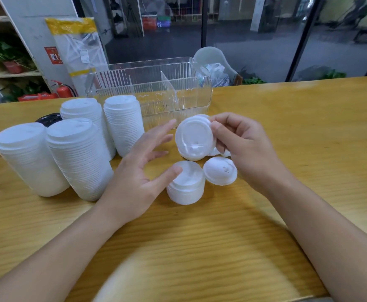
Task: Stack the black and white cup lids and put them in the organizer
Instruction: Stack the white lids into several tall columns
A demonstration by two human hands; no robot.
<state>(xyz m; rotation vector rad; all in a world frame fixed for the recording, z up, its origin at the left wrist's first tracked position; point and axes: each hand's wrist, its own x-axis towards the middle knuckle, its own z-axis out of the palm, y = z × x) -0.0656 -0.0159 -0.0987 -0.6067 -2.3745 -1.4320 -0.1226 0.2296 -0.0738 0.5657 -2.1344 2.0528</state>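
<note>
Above a wooden table (287, 118), the right hand (245, 149) pinches a white lid (194, 138); the left hand (139, 171) hovers spread beside tall lid stacks (80, 158).

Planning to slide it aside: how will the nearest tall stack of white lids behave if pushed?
The tall stack already leans, so it probably tips or fans apart. Thin plastic lids look light, so likely it skids easily on the smooth table.

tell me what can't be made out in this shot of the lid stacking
Head view:
- black lids: mostly hidden behind the tall white lid stacks; count unknowable.
- lids under the right hand: covered by the held white lid and fingers.
- organizer floor: blurred by clear ribbed walls.
- left hand: motion-blurred.
</note>
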